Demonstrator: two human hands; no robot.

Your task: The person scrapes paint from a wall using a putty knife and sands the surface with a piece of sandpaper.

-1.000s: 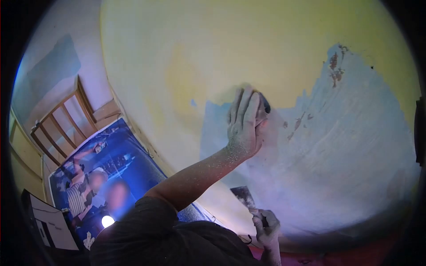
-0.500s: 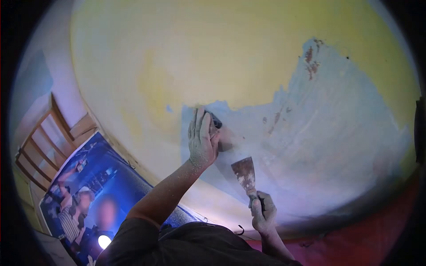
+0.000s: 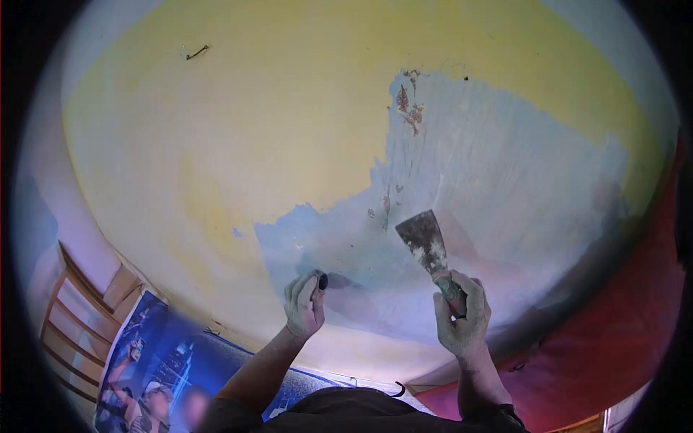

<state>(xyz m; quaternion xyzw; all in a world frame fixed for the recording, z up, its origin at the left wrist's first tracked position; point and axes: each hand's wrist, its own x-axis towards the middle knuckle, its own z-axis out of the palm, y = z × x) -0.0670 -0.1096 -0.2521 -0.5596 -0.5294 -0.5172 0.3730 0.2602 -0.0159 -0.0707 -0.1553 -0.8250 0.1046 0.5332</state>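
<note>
My left hand (image 3: 304, 309), dusty, is closed around a small dark object (image 3: 323, 281) at the lower left of the bare blue-grey patch (image 3: 498, 173). Only the object's dark end shows past my fingers, and I cannot tell its kind. To the right, my right hand (image 3: 468, 317) grips the handle of a scraper (image 3: 424, 238). Its wide blade, spotted with white residue, points up and to the left and overlaps the patch. Yellow paint (image 3: 310, 137) surrounds the patch above and to the left, with a ragged edge between them.
Brown-red damaged spots (image 3: 410, 112) mark the upper part of the patch. A small hook (image 3: 196, 52) sticks out of the wall at upper left. Lower left are a wooden slatted frame (image 3: 76, 317) and a blue printed poster (image 3: 177, 361). Red material (image 3: 599, 317) lies at right.
My view has shifted, so the patch sits further left. My left hand has come down from the patch's upper left edge with the dark object. My right hand has raised the scraper.
</note>
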